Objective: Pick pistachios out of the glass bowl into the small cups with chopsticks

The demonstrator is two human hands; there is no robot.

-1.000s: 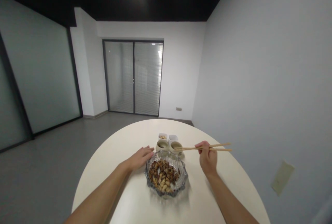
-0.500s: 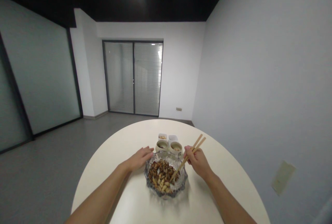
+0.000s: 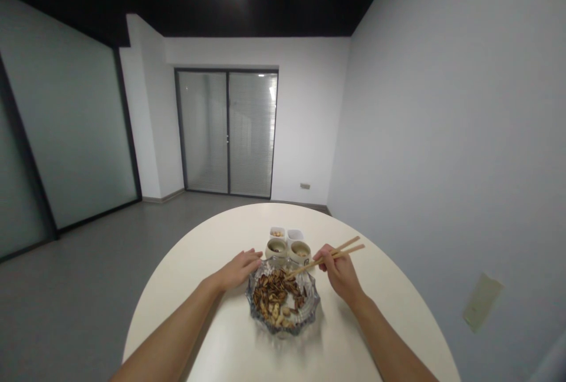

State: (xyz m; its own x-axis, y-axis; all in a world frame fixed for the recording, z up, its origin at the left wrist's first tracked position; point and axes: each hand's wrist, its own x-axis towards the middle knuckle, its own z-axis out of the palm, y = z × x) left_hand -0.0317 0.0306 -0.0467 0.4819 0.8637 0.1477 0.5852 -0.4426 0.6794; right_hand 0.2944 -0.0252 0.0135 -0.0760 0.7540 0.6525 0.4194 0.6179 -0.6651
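Nothing legible here — no text, labels or numbers.

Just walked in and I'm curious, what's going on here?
A person at a round white table holds chopsticks in their right hand, the tips over a cut-glass bowl of peanuts and dark brown pieces. Their left hand lies open beside the bowl. Two small cups and two square dishes stand beyond it.

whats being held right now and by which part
The right hand holds a pair of light wooden chopsticks around the middle of their length, tips over a cut-glass bowl. The left hand holds nothing.
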